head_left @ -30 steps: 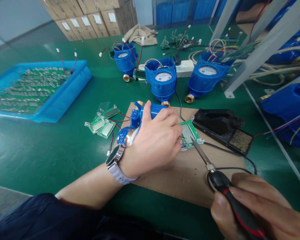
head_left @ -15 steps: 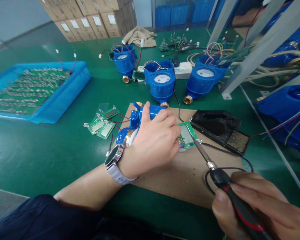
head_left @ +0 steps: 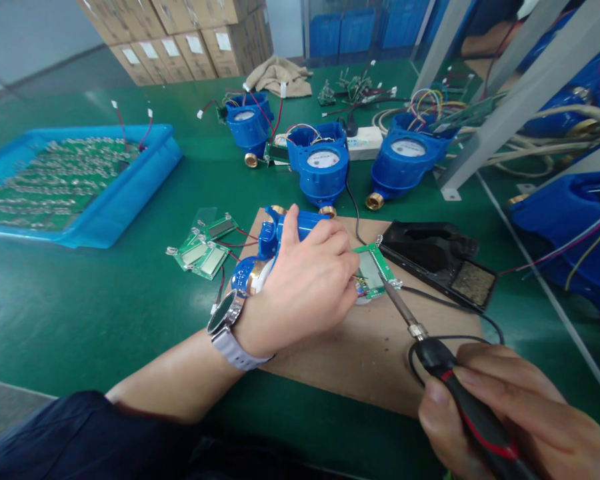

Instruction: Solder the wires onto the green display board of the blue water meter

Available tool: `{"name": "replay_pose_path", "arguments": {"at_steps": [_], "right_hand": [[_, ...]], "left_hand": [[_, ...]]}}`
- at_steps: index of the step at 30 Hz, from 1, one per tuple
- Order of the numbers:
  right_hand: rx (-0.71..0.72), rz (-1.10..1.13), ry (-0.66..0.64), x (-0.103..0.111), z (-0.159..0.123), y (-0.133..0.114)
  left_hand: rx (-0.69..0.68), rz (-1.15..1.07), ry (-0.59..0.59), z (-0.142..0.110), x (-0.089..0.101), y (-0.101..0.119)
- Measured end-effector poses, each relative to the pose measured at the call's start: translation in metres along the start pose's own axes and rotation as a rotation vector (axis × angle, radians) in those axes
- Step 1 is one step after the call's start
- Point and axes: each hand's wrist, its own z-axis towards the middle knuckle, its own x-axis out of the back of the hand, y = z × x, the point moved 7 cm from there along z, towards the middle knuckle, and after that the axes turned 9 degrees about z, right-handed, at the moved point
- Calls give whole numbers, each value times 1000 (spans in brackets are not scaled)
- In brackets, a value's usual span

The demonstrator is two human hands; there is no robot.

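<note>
My right hand (head_left: 520,407) grips a soldering iron (head_left: 460,393) with a black and red handle. The iron's tip reaches the right part of a green circuit board (head_left: 373,267) with a grey display. My left hand (head_left: 310,280), a watch on its wrist, lies over a blue water meter (head_left: 267,243) resting on its side. One finger is stretched along the meter. The other fingers are curled at the board's left edge, where thin coloured wires (head_left: 361,287) show; the fingertips are hidden. Left of the meter lie several small display boards (head_left: 213,260) with red and black leads.
A brown board (head_left: 380,353) lies under the work. A black iron stand (head_left: 430,257) with a sponge is on the right. Behind stand blue meters (head_left: 323,160). A blue tray (head_left: 130,207) of circuit boards sits left, a metal post (head_left: 500,100) right. Another person's arm (head_left: 490,40) shows behind.
The soldering iron's tip has shifted slightly left across the circuit board, and my right hand has moved a little left with it. My left hand keeps its place.
</note>
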Motion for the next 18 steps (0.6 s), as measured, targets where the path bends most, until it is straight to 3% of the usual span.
{"name": "replay_pose_path", "arguments": {"at_steps": [8,18], "right_hand": [[31,-36,-55,-5,4,-5],[22,54,9,-15,-9,0]], "left_hand": [[-4,1,-12,2,3,1],[-12,35,-24,2,1,-1]]}}
